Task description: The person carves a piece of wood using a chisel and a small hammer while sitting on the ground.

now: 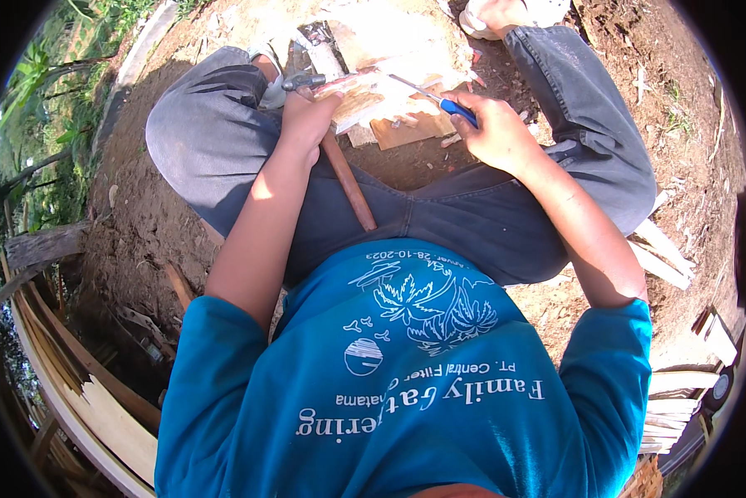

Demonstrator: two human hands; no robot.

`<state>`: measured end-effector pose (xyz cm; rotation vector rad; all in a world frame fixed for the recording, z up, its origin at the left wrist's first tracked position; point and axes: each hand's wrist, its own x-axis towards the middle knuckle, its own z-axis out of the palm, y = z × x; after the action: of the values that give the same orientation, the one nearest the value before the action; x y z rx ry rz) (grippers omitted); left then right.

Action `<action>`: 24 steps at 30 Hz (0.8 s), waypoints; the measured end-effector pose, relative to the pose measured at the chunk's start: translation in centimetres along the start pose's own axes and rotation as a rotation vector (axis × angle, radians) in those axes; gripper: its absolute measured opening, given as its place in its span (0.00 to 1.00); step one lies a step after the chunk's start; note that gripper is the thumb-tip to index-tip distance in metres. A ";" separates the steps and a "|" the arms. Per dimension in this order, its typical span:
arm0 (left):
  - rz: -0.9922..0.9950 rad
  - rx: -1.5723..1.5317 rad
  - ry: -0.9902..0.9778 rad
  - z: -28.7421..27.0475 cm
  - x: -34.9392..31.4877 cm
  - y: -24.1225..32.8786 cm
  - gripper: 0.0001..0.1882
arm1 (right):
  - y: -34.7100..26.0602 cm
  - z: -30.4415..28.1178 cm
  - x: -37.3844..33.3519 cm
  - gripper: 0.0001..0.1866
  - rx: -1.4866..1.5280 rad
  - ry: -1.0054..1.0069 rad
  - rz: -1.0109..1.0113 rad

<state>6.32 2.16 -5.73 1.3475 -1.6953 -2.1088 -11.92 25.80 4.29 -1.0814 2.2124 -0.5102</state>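
Hammer in the left hand, blue-handled tool in the right, over pale wood.
The hands are apart: the left hand (309, 124) is closed round the hammer (345, 176) just below its head, the right hand (496, 133) round the blue handle of the slim metal tool (458, 112), whose shaft slants left over the pale wood (364, 93), along the far edge of a board (410, 130) on the ground (688, 158); glare hides whether its tip touches. Good work here probably means a firm, shallow tip, left fingers clear of its line, and a lower hammer grip for any blow, well off the crossed legs (207, 137).
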 end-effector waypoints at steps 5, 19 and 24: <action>-0.016 -0.017 -0.032 0.2 -0.6 0.5 0.13 | 0.9 0.7 1.2 0.18 -0.040 -0.033 -0.089; -0.170 -0.013 -0.115 0.6 -1.9 2.7 0.16 | -1.2 3.5 1.6 0.19 0.724 -0.217 0.482; -0.169 -0.020 -0.076 0.5 -1.4 2.4 0.16 | 0.1 3.7 1.8 0.23 0.505 -0.138 0.345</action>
<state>5.85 2.47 -3.00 1.4710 -1.6358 -2.2884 -10.31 24.15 0.88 -0.4471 1.9393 -0.7584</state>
